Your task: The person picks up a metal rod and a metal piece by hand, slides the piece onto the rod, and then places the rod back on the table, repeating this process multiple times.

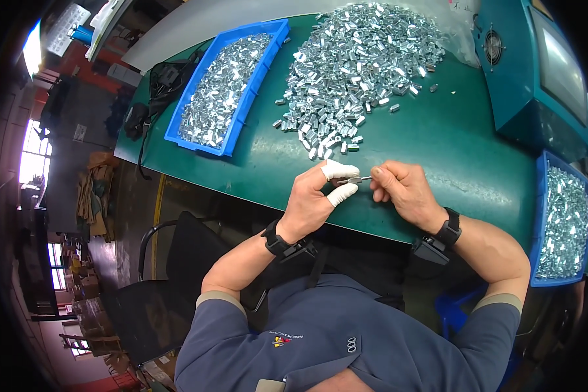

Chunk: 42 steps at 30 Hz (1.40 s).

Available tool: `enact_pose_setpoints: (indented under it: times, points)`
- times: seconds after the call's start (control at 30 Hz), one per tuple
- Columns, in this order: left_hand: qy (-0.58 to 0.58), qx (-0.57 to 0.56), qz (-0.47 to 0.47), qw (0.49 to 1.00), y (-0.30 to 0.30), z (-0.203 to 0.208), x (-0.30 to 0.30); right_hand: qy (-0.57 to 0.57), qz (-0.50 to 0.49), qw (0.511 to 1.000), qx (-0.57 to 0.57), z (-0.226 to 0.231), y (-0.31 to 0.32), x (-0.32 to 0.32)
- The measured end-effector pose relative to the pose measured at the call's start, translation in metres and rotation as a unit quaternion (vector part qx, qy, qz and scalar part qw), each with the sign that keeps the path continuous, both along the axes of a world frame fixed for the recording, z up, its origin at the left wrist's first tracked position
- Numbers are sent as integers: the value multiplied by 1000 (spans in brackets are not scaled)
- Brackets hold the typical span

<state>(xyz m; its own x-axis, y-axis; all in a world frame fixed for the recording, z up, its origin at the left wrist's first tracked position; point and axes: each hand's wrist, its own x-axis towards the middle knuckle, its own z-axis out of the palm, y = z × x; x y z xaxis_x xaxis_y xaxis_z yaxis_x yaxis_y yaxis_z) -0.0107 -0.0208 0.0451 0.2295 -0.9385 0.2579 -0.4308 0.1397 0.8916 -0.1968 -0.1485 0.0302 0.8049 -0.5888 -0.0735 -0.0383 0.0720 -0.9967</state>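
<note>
My left hand (307,204), with white covers on thumb and forefinger, pinches a small metal hex spacer (351,181) above the table's near edge. Between the thumb and fingers of my right hand (406,192) is a thin metal rod (366,178). Its tip meets the spacer; whether it sits inside the hole is too small to tell. Just beyond my hands, a large heap of shiny hex spacers (356,72) lies loose on the green table (438,137).
To the left of the heap stands a blue tray (253,98) full of spacers. Another filled blue tray (539,222) is at the right edge, below a teal machine (513,78) with a screen. Black cables (166,81) lie at the far left corner. A black chair (193,251) stands at left.
</note>
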Motion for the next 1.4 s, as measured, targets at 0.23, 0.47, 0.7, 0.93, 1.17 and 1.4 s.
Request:
enact_pose_setpoints:
  times: [0.23,0.47,0.7,0.93,1.17,1.4]
  points:
    - [-56,15,67,996,11,9,23,-23,-25,999,0,-6,1,-1]
    - [-278,-41,312,908,17,44,174,-13,-12,1000,-10,-1,0,2]
    - [-398,67,111,908,-23,21,155,-8,-16,1000,-7,-3,-3,0]
    - [-397,112,113,904,-23,12,145,-8,-15,1000,10,-3,1,0]
    - [241,120,38,962,0,5,70,-15,-21,1000,-7,-1,0,1]
    - [316,140,30,938,-1,2,37,-14,-36,999,-2,-4,-3,2]
